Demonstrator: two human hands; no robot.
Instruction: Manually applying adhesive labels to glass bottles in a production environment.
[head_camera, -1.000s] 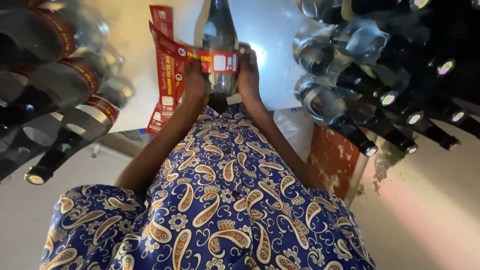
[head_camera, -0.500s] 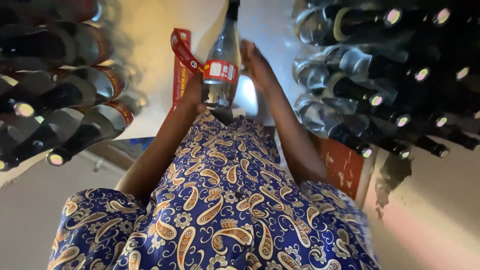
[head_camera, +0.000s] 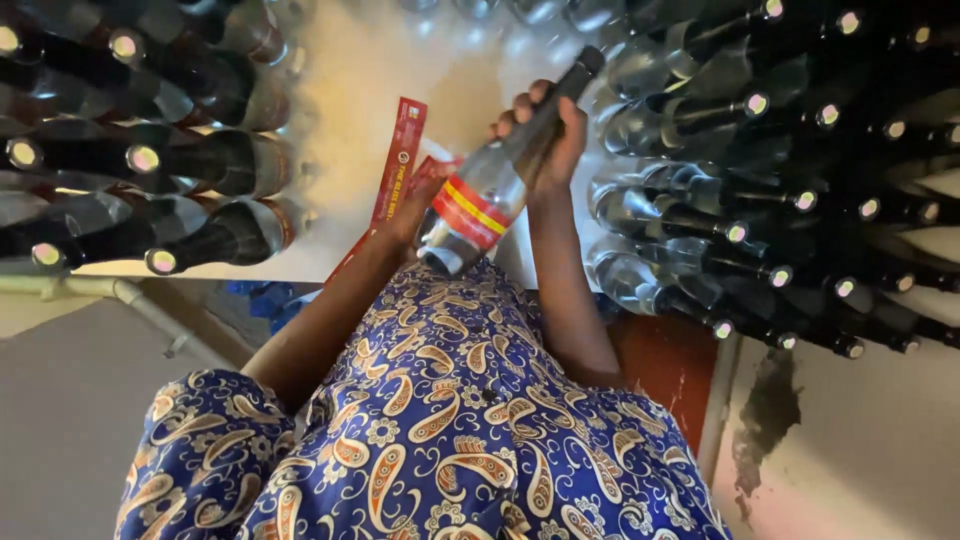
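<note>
A clear glass bottle (head_camera: 505, 165) with a dark cap and a red and yellow label lies tilted over the white table (head_camera: 355, 75). My right hand (head_camera: 548, 140) grips its neck and shoulder. My left hand (head_camera: 420, 200) is at the bottle's lower body and holds loose red label strips (head_camera: 398, 165) that stick out to the left. My blue paisley dress (head_camera: 440, 420) fills the lower part of the head view.
Capped glass bottles with red labels (head_camera: 170, 160) stand in rows on the left of the table. A bigger group of bottles (head_camera: 760, 170) without visible labels stands on the right. A red-painted table edge (head_camera: 665, 370) and a grey floor (head_camera: 70, 400) lie below.
The bottle has tipped from upright to a slant, cap toward the upper right. My right hand has slid up to its neck. The label now sits wrapped round the bottle.
</note>
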